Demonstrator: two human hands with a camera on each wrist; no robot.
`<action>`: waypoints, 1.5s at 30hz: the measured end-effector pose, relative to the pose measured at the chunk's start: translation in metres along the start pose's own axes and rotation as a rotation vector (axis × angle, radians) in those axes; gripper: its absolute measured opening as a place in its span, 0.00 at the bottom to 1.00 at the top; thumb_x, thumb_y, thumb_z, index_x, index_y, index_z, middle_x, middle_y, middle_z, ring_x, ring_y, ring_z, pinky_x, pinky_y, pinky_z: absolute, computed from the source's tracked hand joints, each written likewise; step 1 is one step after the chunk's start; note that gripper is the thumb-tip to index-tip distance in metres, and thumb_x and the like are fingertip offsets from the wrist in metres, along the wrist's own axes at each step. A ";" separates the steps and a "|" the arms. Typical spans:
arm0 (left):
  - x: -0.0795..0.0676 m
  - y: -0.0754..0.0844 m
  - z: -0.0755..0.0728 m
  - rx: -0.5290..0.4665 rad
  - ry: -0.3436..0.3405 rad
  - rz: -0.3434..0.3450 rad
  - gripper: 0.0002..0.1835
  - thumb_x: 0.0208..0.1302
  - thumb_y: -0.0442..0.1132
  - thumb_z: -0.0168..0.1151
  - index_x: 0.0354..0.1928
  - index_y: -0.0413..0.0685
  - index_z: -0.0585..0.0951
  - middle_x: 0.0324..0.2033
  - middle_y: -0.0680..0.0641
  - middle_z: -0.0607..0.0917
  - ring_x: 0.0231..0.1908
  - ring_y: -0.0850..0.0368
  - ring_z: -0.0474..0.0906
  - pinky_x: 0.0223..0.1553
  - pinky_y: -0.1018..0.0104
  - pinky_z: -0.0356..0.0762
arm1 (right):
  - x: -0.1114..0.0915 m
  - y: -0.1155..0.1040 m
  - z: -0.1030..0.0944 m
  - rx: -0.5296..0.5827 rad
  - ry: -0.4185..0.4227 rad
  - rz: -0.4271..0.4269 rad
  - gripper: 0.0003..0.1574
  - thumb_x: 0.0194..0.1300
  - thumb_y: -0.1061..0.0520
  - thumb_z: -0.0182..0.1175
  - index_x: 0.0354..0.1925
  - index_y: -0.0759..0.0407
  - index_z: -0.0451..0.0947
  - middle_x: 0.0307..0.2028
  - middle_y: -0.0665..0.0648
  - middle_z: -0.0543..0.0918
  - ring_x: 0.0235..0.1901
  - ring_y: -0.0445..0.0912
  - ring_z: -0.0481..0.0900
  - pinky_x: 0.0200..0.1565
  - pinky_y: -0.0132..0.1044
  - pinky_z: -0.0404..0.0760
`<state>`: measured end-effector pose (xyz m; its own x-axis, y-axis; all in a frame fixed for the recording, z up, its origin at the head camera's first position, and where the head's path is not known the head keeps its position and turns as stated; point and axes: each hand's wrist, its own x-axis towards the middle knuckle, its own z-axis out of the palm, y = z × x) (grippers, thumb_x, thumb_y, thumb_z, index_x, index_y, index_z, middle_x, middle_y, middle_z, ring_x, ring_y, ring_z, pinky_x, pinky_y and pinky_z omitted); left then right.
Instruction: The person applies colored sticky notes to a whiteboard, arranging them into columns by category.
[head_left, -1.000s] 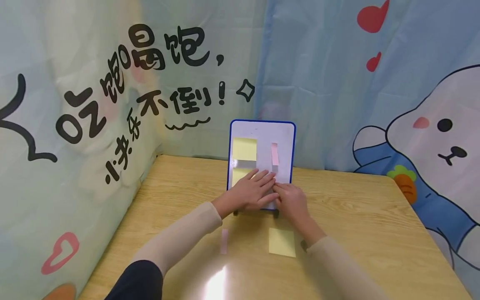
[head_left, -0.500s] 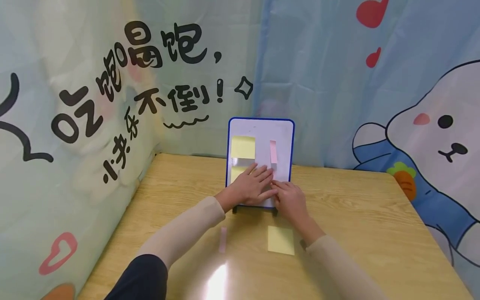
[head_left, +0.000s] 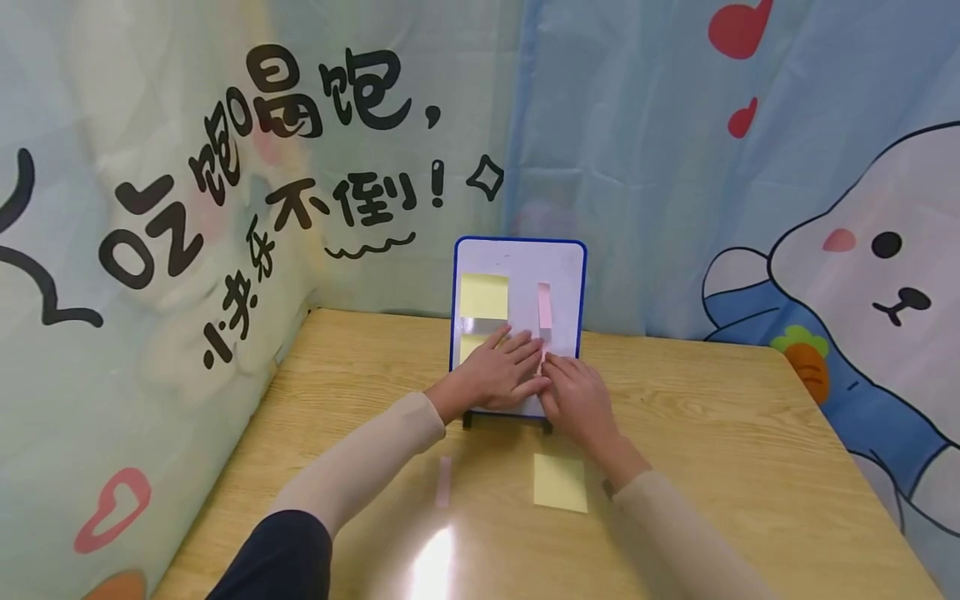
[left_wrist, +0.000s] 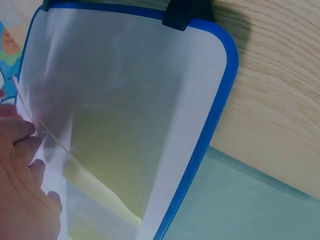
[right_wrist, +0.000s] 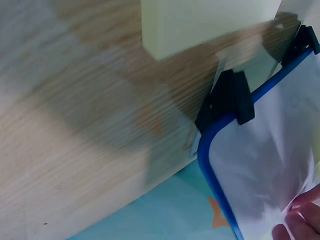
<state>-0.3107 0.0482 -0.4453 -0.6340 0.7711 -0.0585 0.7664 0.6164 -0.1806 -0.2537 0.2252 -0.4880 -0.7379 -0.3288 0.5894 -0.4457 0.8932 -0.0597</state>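
Observation:
In the head view, a small whiteboard (head_left: 517, 258) with a blue frame stands upright on the table. My left hand (head_left: 504, 371) lies over its lower middle, fingers outstretched towards the upper right. Beside those fingertips, my right hand (head_left: 577, 396) pinches a narrow pink sticky note (head_left: 542, 353), mostly hidden by the hands. Higher up the board is another pink sticky note (head_left: 544, 306). Two yellow sticky notes are on the left side, the upper yellow note (head_left: 484, 296) in full view and the lower yellow note (head_left: 471, 343) partly behind my left hand.
In front of the board, a yellow sticky pad (head_left: 560, 483) and a narrow pink sticky pad (head_left: 444, 482) lie on the wooden table (head_left: 360, 358). Black stand clips (right_wrist: 230, 100) grip the board's lower edge. Printed curtains (head_left: 615, 167) hang behind and at the left.
My right fingertips have shifted slightly up the board, and a bit more of the lower pink note shows between the hands. My left hand stays nearly in place.

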 end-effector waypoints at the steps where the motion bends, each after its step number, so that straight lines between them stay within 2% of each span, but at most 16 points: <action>1: 0.000 0.000 0.001 0.000 -0.001 0.000 0.38 0.75 0.66 0.21 0.79 0.54 0.48 0.79 0.55 0.47 0.79 0.56 0.39 0.78 0.52 0.29 | 0.001 0.001 0.000 0.007 -0.003 -0.006 0.28 0.64 0.52 0.62 0.58 0.67 0.78 0.58 0.63 0.82 0.56 0.58 0.80 0.56 0.55 0.79; 4: 0.000 0.000 0.002 -0.004 -0.007 -0.003 0.38 0.75 0.66 0.22 0.79 0.54 0.47 0.79 0.55 0.47 0.79 0.56 0.38 0.78 0.52 0.28 | 0.001 0.004 0.001 0.036 -0.037 -0.011 0.37 0.65 0.51 0.60 0.67 0.67 0.68 0.64 0.64 0.77 0.64 0.60 0.73 0.63 0.59 0.72; 7: -0.002 0.001 0.004 0.004 -0.017 -0.005 0.39 0.74 0.67 0.22 0.79 0.54 0.46 0.79 0.55 0.46 0.79 0.55 0.38 0.78 0.51 0.28 | 0.002 0.005 0.000 0.055 -0.115 0.008 0.43 0.66 0.49 0.58 0.73 0.67 0.59 0.68 0.65 0.72 0.69 0.60 0.66 0.68 0.61 0.64; 11: -0.003 0.000 0.003 0.014 -0.019 -0.003 0.39 0.74 0.67 0.22 0.79 0.55 0.48 0.79 0.55 0.46 0.79 0.55 0.38 0.78 0.51 0.28 | 0.002 0.005 0.001 0.043 -0.196 0.045 0.45 0.68 0.47 0.56 0.74 0.66 0.55 0.70 0.66 0.68 0.72 0.61 0.60 0.71 0.62 0.57; 17: 0.000 -0.003 0.000 0.017 -0.008 -0.006 0.39 0.74 0.67 0.23 0.79 0.55 0.48 0.79 0.55 0.46 0.79 0.55 0.38 0.78 0.50 0.29 | 0.006 0.010 0.001 0.024 -0.247 0.076 0.47 0.70 0.44 0.55 0.76 0.62 0.51 0.71 0.64 0.66 0.74 0.59 0.57 0.73 0.61 0.53; 25: 0.000 0.001 0.008 0.008 -0.012 -0.002 0.39 0.74 0.68 0.23 0.79 0.56 0.48 0.79 0.55 0.47 0.79 0.55 0.38 0.77 0.49 0.28 | 0.000 0.007 0.004 0.041 -0.308 0.084 0.46 0.70 0.45 0.54 0.76 0.64 0.52 0.73 0.64 0.64 0.74 0.60 0.56 0.73 0.62 0.53; 29: -0.003 0.001 0.010 0.011 0.001 -0.006 0.39 0.74 0.68 0.23 0.79 0.56 0.49 0.79 0.54 0.48 0.79 0.55 0.39 0.77 0.49 0.29 | -0.009 0.006 0.009 0.049 -0.285 0.047 0.45 0.70 0.45 0.55 0.75 0.65 0.55 0.71 0.64 0.67 0.72 0.60 0.60 0.71 0.61 0.57; 38: -0.002 -0.003 0.001 0.046 0.020 -0.008 0.39 0.74 0.68 0.24 0.78 0.57 0.52 0.79 0.54 0.50 0.79 0.54 0.40 0.78 0.48 0.32 | -0.019 0.006 0.011 0.068 -0.262 0.006 0.42 0.68 0.45 0.58 0.71 0.65 0.62 0.68 0.64 0.72 0.69 0.60 0.65 0.70 0.61 0.59; 42: -0.006 -0.004 0.001 0.008 0.038 -0.010 0.38 0.74 0.68 0.25 0.77 0.58 0.59 0.77 0.53 0.57 0.78 0.53 0.46 0.78 0.47 0.34 | -0.022 0.006 0.010 0.090 -0.245 -0.008 0.36 0.68 0.47 0.58 0.67 0.64 0.69 0.63 0.64 0.77 0.66 0.61 0.70 0.68 0.61 0.63; 45: -0.017 -0.009 -0.007 -0.084 0.067 -0.023 0.37 0.74 0.68 0.30 0.73 0.57 0.66 0.73 0.52 0.67 0.75 0.53 0.56 0.77 0.47 0.45 | -0.021 0.009 0.003 0.097 -0.233 0.003 0.31 0.69 0.47 0.57 0.63 0.64 0.73 0.58 0.64 0.81 0.62 0.61 0.73 0.65 0.60 0.66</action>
<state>-0.3056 0.0308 -0.4357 -0.6450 0.7641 0.0112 0.7597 0.6428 -0.0981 -0.2437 0.2393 -0.5035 -0.8312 -0.3978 0.3884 -0.4815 0.8643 -0.1453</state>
